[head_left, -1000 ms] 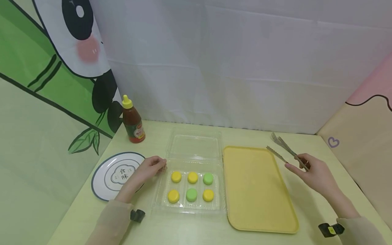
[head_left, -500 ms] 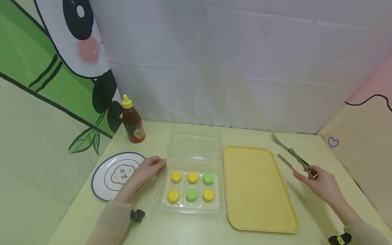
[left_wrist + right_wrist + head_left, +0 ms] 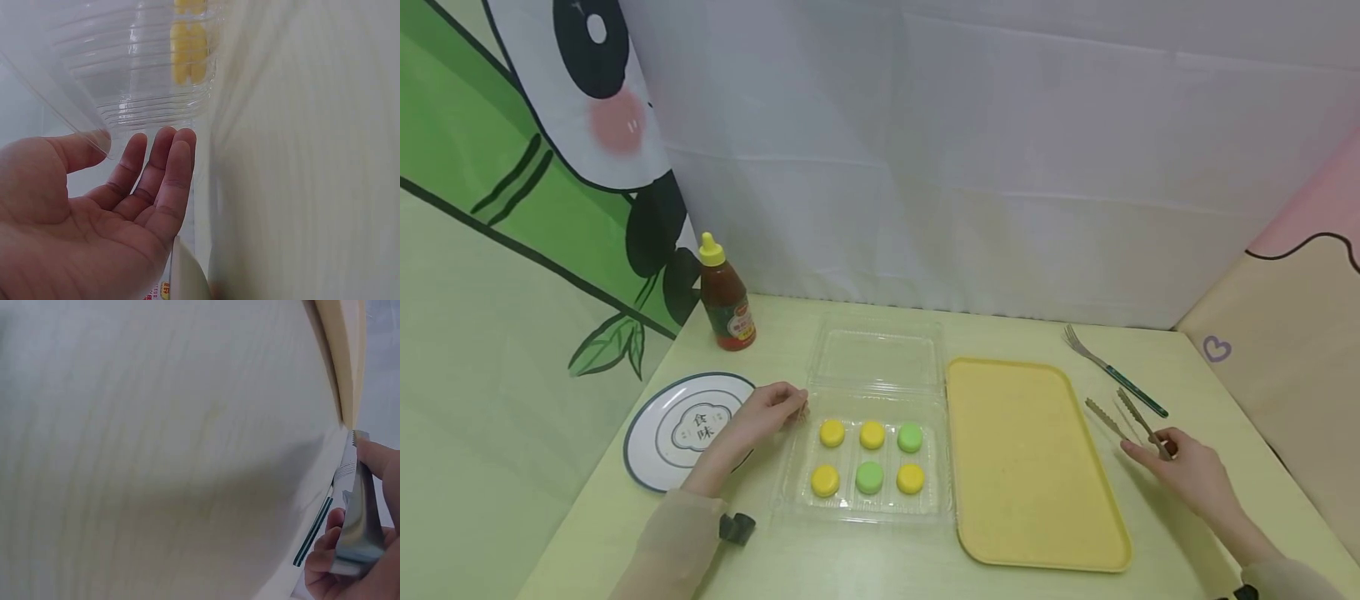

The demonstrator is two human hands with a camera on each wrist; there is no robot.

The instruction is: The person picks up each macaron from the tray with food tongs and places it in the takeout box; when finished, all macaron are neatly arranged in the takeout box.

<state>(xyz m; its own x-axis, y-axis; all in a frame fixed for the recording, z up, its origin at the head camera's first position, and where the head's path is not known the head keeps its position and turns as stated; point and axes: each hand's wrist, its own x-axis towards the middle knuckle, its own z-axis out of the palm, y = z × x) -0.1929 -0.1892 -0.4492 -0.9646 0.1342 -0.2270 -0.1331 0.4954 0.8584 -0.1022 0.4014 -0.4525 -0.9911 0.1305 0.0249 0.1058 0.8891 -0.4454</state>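
A clear plastic clamshell box (image 3: 867, 502) lies open mid-table, with several yellow and green round cakes (image 3: 870, 477) in its tray. My left hand (image 3: 781, 407) rests at the box's left corner. In the left wrist view its thumb lies behind the clear rim (image 3: 94, 134) and the fingers (image 3: 167, 181) are relaxed. My right hand (image 3: 1152, 447) grips metal tongs (image 3: 1118, 415) low over the table, right of the yellow tray (image 3: 1030, 467). The right wrist view shows the fingers (image 3: 379, 461) curled round the tongs (image 3: 357, 515).
A fork (image 3: 1111, 370) with a green handle (image 3: 314, 531) lies on the table behind the tongs. A white plate (image 3: 658, 433) sits left of the box, a red sauce bottle (image 3: 725, 296) behind it. Walls close the table at the back and both sides.
My right hand has drawn the tongs back toward me and to the right, away from the fork, and lower toward the table. The left hand has stayed put.
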